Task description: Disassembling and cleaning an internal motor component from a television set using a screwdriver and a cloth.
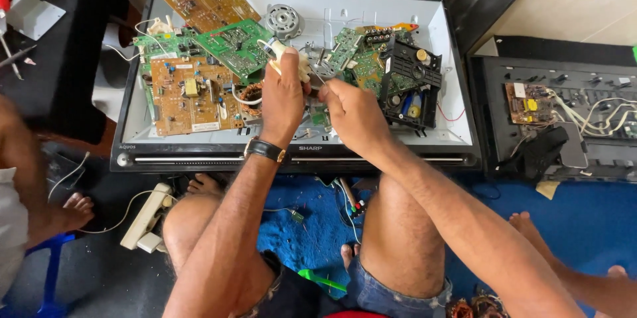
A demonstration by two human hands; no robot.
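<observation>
My left hand is closed around a small cream plastic part with white wires, held above the open television shell. My right hand sits just to its right, fingers pinched at a thin dark metal tool or piece near the same part; what it grips is mostly hidden. A black wristwatch is on my left wrist. Below both hands lie several loose circuit boards: a green board, brown boards, and a black plastic frame on the right.
A round silver motor lies at the shell's back. A second opened black device with a brown board stands to the right. A white power strip lies on the floor at left. Other people's feet and legs are at both sides.
</observation>
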